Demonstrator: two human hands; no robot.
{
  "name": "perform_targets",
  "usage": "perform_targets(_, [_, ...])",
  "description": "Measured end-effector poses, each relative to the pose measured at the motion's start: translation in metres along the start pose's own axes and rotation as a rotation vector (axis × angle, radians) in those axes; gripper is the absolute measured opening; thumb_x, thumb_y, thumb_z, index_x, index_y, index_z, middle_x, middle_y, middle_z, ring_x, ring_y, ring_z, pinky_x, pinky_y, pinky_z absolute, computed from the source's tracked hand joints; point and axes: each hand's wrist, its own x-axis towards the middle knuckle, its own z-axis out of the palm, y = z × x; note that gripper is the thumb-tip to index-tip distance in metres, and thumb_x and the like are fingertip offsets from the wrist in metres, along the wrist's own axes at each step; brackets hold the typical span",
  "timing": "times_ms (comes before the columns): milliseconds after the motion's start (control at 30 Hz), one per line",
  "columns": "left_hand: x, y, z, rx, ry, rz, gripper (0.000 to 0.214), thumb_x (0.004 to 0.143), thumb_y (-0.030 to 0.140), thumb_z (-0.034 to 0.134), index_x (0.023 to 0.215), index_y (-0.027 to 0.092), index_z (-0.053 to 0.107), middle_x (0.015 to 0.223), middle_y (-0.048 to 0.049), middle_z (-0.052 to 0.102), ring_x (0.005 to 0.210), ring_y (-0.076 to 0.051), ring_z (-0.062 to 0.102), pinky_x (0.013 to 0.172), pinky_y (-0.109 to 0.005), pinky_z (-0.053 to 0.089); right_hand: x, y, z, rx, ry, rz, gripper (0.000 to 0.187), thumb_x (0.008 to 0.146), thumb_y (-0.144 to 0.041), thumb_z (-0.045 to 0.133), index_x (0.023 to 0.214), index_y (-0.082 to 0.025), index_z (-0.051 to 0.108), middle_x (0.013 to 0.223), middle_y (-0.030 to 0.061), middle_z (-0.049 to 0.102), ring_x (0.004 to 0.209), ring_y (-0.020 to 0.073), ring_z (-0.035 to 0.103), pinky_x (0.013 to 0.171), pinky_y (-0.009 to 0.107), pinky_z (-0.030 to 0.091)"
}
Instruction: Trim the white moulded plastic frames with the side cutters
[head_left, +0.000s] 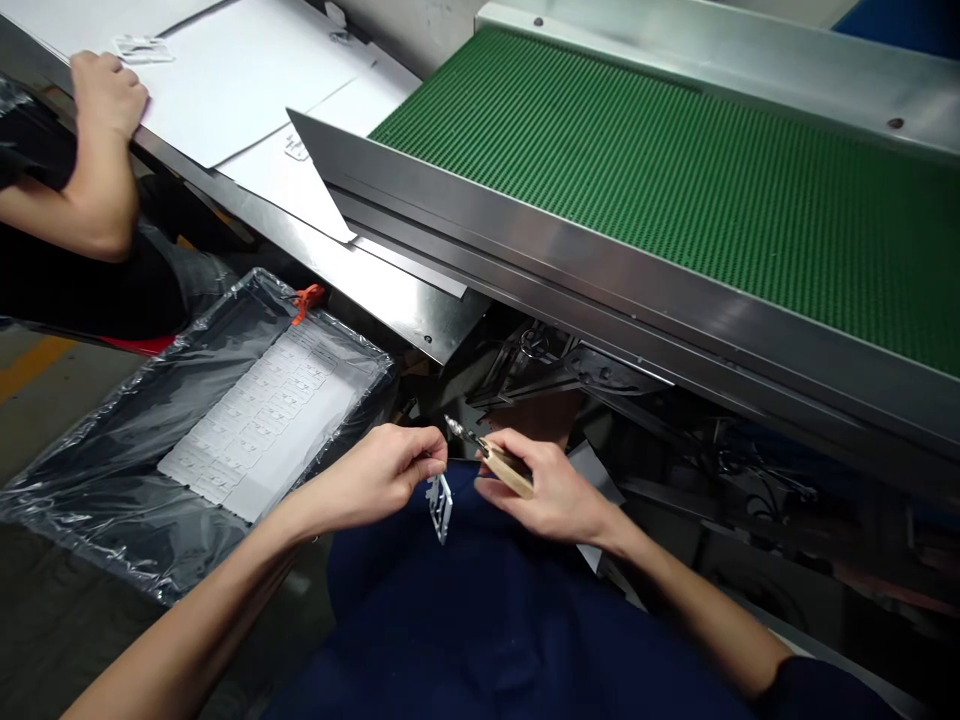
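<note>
Pinched in my left hand (397, 465) is a thin white plastic frame-like part (441, 510) with cut-outs, hanging below the fingers above my dark blue clothing. My right hand (544, 485) is closed around the pale handles of cutting pliers (506, 468). Their metal jaws point up and left, close to my left fingertips but apart from the white part. To the left, a bin lined with clear plastic (90, 500) holds a white sheet (244, 490) with rows of similar white parts (259, 415) laid flat on it.
A green conveyor belt (660, 190) with metal side rails (525, 215) runs across the upper right. White sheets (247, 70) cover a metal table (405, 305) at upper left, with a few loose white parts. A co-worker's hand (109, 95) rests at its edge. An orange tie (307, 300) sits on the bin's rim.
</note>
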Motion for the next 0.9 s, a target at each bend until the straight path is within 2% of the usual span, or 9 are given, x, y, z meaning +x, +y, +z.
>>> perform_targets(133, [0.001, 0.003, -0.007, -0.028, -0.077, -0.018, 0.018, 0.088, 0.023, 0.044, 0.071, 0.019, 0.047, 0.059, 0.0063, 0.042, 0.055, -0.010, 0.037, 0.051, -0.023, 0.027, -0.002, 0.010, -0.030, -0.406, -0.076, -0.070, 0.026, 0.077, -0.031, 0.056, 0.102, -0.021, 0.055, 0.090, 0.0018, 0.059, 0.080, 0.0156, 0.053, 0.072, 0.028, 0.039])
perform_targets(233, [0.003, 0.004, -0.009, -0.027, -0.112, -0.023, 0.017, 0.088, 0.022, 0.044, 0.072, 0.019, 0.048, 0.060, 0.0061, 0.043, 0.055, -0.010, 0.037, 0.051, -0.023, 0.028, 0.000, 0.012, -0.040, -0.582, -0.171, -0.088, 0.034, 0.074, -0.029, 0.056, 0.108, -0.021, 0.055, 0.090, 0.0034, 0.058, 0.081, 0.0175, 0.053, 0.071, 0.029, 0.038])
perform_targets(567, [0.008, 0.011, -0.010, -0.027, -0.109, 0.011, 0.014, 0.084, 0.018, 0.045, 0.071, 0.017, 0.050, 0.056, 0.0056, 0.043, 0.051, -0.009, 0.036, 0.048, -0.021, 0.026, 0.013, 0.000, -0.052, -0.758, -0.288, -0.164, 0.036, 0.071, -0.025, 0.054, 0.107, -0.021, 0.054, 0.085, 0.0044, 0.056, 0.075, 0.0179, 0.052, 0.065, 0.028, 0.034])
perform_targets(767, [0.008, 0.014, -0.009, -0.044, -0.103, 0.021, 0.014, 0.083, 0.017, 0.046, 0.070, 0.017, 0.051, 0.056, 0.0051, 0.042, 0.050, -0.009, 0.035, 0.047, -0.021, 0.026, 0.018, -0.011, -0.060, -0.832, -0.319, -0.187, 0.016, 0.071, -0.023, 0.052, 0.086, -0.020, 0.054, 0.075, 0.0032, 0.055, 0.062, 0.0146, 0.048, 0.056, 0.026, 0.028])
perform_targets(900, [0.009, 0.012, -0.009, -0.077, -0.123, 0.004, 0.015, 0.085, 0.019, 0.046, 0.072, 0.017, 0.051, 0.056, 0.0054, 0.042, 0.050, -0.009, 0.035, 0.047, -0.021, 0.026, 0.022, -0.014, -0.061, -0.801, -0.342, -0.175, 0.012, 0.066, -0.017, 0.052, 0.078, -0.020, 0.052, 0.067, 0.0004, 0.055, 0.054, 0.0117, 0.044, 0.051, 0.025, 0.022])
